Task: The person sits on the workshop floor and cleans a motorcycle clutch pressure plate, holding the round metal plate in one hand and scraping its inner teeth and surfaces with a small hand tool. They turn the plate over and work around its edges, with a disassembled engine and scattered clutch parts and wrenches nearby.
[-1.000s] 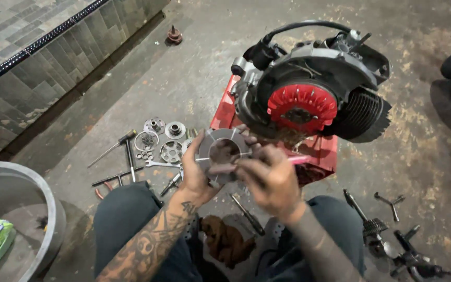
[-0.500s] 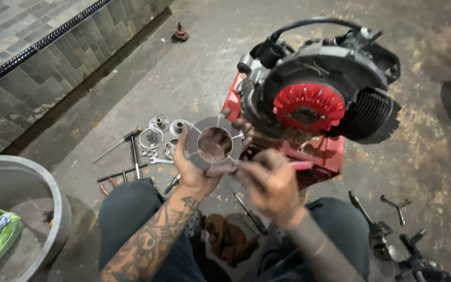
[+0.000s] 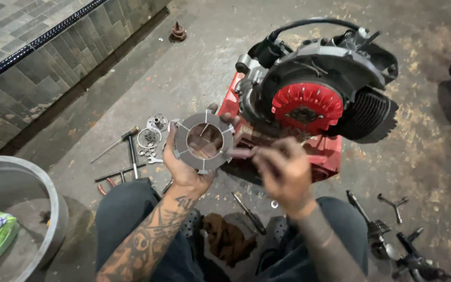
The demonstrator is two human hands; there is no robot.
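While the left hand [image 3: 186, 169] grips a grey slotted ring plate [image 3: 203, 141] upright at frame centre, its face is open to view. Right hand [image 3: 283, 172] is pinched, blurred; contents unclear, below the red-finned engine [image 3: 309, 104].

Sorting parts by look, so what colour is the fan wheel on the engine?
Bright red fan wheel, set in the dark grey engine; head view.

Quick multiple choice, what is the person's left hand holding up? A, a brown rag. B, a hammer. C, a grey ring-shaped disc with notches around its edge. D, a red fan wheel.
C: the left hand grips a flat grey notched ring disc with an open centre, held up in front of the engine; the right hand is beside it.
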